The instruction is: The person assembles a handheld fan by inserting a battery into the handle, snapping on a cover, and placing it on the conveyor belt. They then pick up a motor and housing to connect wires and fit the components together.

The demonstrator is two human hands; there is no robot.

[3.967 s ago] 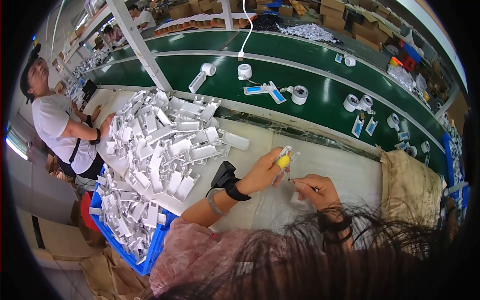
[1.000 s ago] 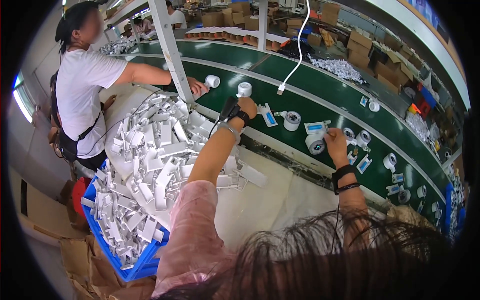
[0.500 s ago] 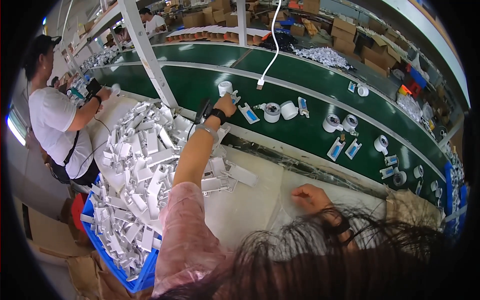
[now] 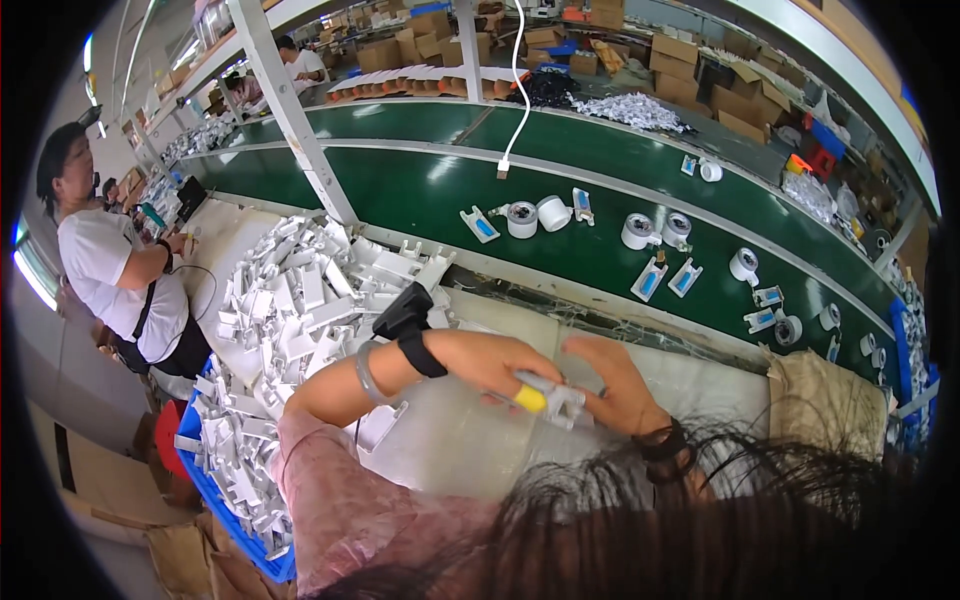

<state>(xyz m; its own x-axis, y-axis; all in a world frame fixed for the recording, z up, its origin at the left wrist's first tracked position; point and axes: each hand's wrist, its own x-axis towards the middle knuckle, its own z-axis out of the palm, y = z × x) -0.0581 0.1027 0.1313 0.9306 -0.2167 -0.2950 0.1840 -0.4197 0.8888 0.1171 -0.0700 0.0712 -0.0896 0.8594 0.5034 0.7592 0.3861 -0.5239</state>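
Observation:
My left hand is closed on a small white-and-grey plastic part with a yellow section, above the pale tabletop. Its fingers cover much of the part. Facing it, my right hand has its fingers curved and apart. The right thumb is beside the part's white end; whether it grips cannot be told. Under and beyond my left forearm lies a heap of white plastic housings, which runs down into a blue crate.
Beyond the table, a green conveyor belt carries white round units and small plates with blue inserts. A white cable hangs over it. A slanted post stands at left, near a co-worker. Brown cloth lies right.
My left hand has drawn back from the belt to my right hand, carrying the part. A round unit and a blue plate have left the belt where it reached. The view has shifted slightly.

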